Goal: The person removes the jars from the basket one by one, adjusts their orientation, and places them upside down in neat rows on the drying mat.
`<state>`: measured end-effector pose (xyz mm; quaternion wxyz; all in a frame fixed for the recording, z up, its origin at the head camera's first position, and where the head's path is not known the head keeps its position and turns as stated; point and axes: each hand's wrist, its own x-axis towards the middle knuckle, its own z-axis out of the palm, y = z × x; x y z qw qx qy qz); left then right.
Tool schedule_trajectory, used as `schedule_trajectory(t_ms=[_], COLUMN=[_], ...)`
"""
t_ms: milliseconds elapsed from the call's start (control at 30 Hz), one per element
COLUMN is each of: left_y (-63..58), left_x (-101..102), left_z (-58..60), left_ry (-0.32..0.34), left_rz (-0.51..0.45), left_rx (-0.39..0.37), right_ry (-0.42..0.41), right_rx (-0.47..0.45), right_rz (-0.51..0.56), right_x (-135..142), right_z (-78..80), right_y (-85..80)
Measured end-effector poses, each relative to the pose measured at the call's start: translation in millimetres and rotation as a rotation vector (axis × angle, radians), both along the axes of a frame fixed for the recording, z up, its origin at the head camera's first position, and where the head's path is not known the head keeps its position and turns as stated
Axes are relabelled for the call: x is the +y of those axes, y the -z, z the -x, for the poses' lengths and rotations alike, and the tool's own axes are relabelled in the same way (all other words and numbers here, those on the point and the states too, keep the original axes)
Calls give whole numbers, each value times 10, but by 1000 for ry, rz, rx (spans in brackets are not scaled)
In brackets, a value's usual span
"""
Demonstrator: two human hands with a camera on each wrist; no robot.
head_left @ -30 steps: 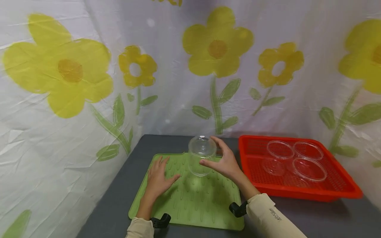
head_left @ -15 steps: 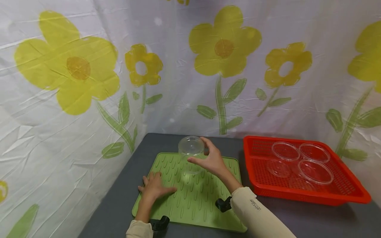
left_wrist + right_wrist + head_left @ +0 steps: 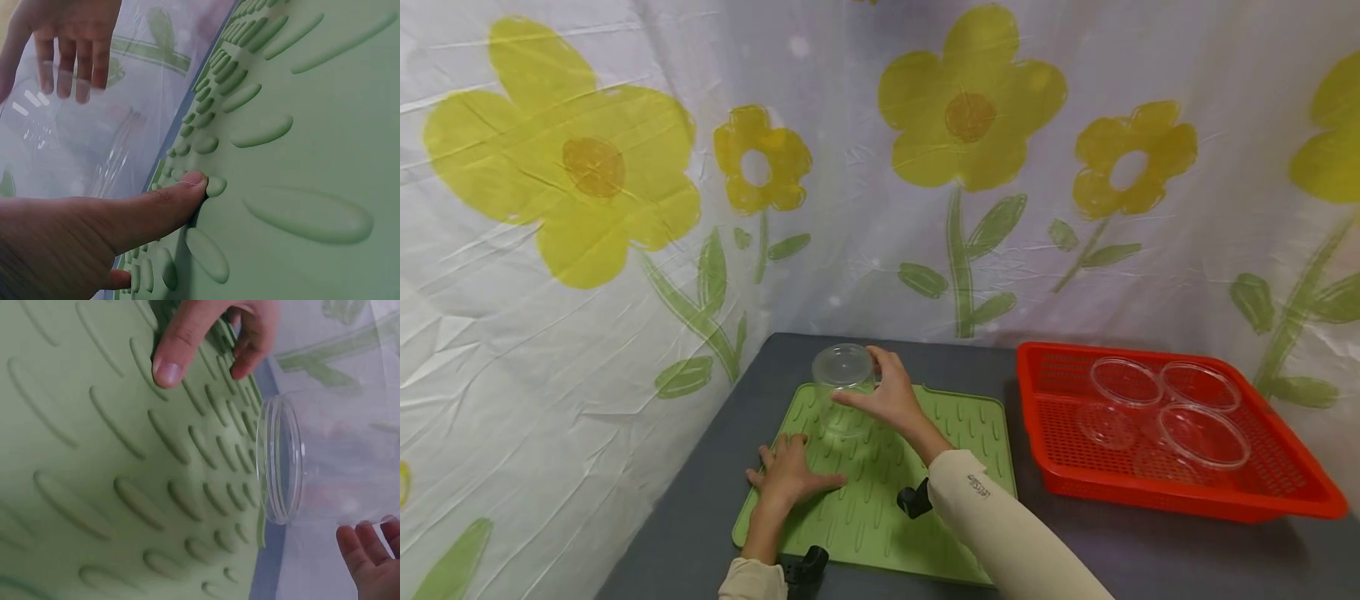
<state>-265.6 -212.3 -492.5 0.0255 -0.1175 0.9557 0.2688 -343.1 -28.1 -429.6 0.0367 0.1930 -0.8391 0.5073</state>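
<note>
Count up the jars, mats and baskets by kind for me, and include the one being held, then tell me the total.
Red basket: 1
Green mat: 1
Clear jars: 4 (1 held in the right hand, 3 in the red basket)
Total: 6

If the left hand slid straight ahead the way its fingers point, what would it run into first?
Probably more of the bumpy green mat, out to its far edge. The clear jar in the right hand seems to sit just right of that line, but depth is hard to judge.
</note>
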Motion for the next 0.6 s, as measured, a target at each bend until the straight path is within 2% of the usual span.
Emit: schedule_trajectory(t_ms=[300, 600], left_y=[43, 34], left_x=[18, -8], left_z=[-21, -40], left_ry=[-4, -4], left_rz=[-74, -86], left_rx=[45, 62], right_ry=[15, -34], right_rx=[-40, -88], right_rz=[-32, -38], right_x=[-119, -219], right_z=[45, 39], right_y=[92, 138])
